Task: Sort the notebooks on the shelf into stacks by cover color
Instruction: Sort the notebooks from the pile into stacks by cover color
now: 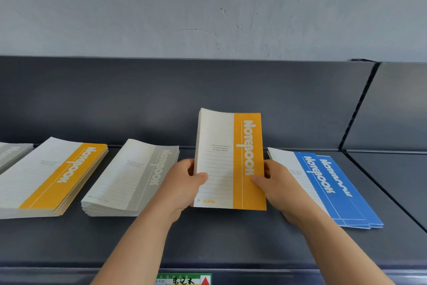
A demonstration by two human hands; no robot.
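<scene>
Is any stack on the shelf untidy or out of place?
Yes. The blue notebooks on the right are fanned out, their edges not aligned. The orange stack and grey stack look neat.

wall [208,7]: plain grey, kinda scuffed, one dark speck up top right
price tag [183,280]: green and white with a red triangle, clipped at the bottom edge, text too cut off to read, I think

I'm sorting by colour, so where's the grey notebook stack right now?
The grey stack lies on the shelf left of centre, between the orange stack and the left hand.
</scene>
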